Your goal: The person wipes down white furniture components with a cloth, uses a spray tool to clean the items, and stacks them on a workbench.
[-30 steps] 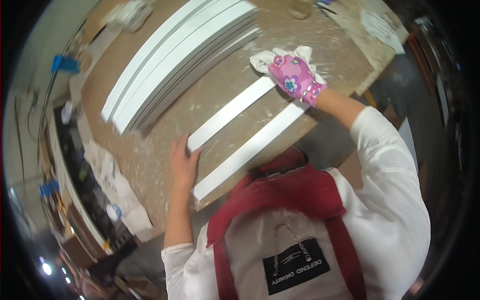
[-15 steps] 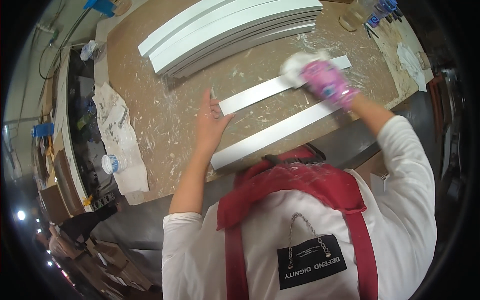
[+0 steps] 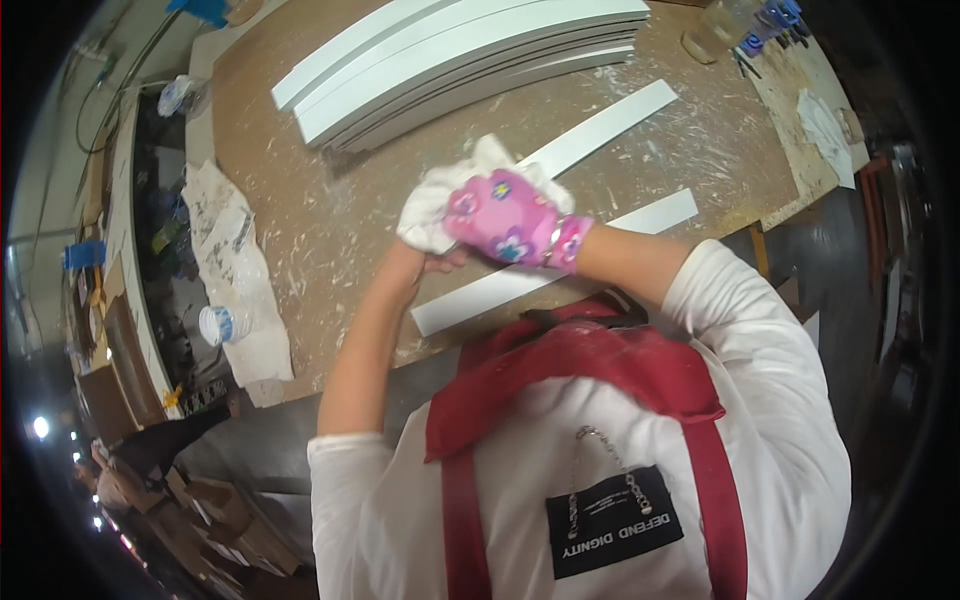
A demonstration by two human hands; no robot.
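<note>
My right hand [image 3: 508, 218], in a pink flowered glove, is closed on a white cloth [image 3: 425, 208]. It presses the cloth over the near-left end of a narrow white strip [image 3: 605, 125] lying on the brown worktable [image 3: 350, 220]. My bare left hand [image 3: 432, 262] is at that same end, against the cloth. The cloth and glove cover most of its fingers, so its grip is hidden. A second white strip [image 3: 480, 300] lies closer to me, partly under my right forearm.
A stack of white strips [image 3: 400, 110] stands at the back. A stained paper sheet [image 3: 225, 260] and a white tub [image 3: 215, 325] are at the left edge. A clear container [image 3: 708, 35] and a white rag [image 3: 825, 130] sit at the right. Another person [image 3: 130, 475] is far left.
My right hand has swept the cloth left along the strip to the end by my left hand. The strip's far end has swung away from me and now shows bare.
</note>
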